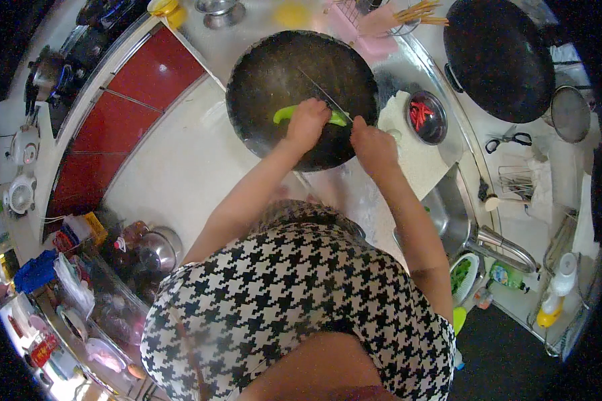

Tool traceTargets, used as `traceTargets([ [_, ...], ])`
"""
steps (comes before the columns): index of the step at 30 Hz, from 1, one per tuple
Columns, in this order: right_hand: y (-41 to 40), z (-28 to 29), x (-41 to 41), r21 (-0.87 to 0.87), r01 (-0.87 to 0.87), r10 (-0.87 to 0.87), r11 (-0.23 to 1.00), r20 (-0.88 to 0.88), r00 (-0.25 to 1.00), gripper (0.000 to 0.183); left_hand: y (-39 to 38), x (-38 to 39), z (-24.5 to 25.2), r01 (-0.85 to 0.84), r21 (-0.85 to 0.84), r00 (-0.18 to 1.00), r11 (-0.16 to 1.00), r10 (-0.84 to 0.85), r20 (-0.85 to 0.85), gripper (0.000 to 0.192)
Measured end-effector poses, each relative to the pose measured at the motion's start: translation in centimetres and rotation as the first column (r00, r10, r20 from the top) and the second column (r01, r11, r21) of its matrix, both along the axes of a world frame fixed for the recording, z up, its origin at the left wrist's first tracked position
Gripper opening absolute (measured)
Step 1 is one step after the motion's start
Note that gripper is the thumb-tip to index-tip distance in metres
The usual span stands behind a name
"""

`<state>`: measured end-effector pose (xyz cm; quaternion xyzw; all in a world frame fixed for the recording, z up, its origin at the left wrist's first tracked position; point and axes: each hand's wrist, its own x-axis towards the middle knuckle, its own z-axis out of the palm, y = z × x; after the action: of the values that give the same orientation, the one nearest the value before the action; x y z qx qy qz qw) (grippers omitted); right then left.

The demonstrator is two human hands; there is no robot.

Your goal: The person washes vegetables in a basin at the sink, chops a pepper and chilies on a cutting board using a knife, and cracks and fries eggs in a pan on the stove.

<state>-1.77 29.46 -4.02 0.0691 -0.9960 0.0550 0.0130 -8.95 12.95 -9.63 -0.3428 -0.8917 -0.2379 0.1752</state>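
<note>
A long light-green pepper (284, 114) lies across a round dark cutting board (266, 70). My left hand (310, 123) presses down on the pepper's middle, leaving both ends showing. In my right hand (373, 143) is the handle of a kitchen knife (325, 94), whose thin blade slants up and left over the board. The blade crosses close to the pepper's right end; whether it touches I cannot tell. To the right of the board stands a metal bowl (438, 131) with red pepper strips (420, 115) inside.
A steel sink (444, 205) with a faucet (506, 248) lies at the right. Beyond are scissors (509, 142), a large black wok (499, 60) and a round strainer (571, 114). Chopsticks (421, 12) stand at the back near a pink rack (348, 20). A basket of greens (464, 275) sits beside the sink.
</note>
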Motion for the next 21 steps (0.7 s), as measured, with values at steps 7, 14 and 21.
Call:
traceTargets([
  [7, -0.3, 2.0, 0.8, 0.012, 0.02, -0.02, 1.0, 0.013, 1.0, 0.009, 0.4, 0.4, -0.1, 0.037, -0.024, 0.999, 0.999, -0.037, -0.013, 0.006],
  [14, -0.3, 1.2, 1.3, -0.059, 0.075, -0.069, 0.995, 0.098, 0.993, 0.011, 0.4, 0.2, -0.2, 0.077, -0.009, 0.997, 0.997, -0.077, 0.022, 0.016],
  [21, -0.4, 0.6, 0.6, -0.097, 0.072, -0.069, 0.993, 0.042, 0.997, 0.014, 0.1, 0.4, -0.1, 0.056, -0.021, 0.995, 0.998, -0.054, 0.086, 0.015],
])
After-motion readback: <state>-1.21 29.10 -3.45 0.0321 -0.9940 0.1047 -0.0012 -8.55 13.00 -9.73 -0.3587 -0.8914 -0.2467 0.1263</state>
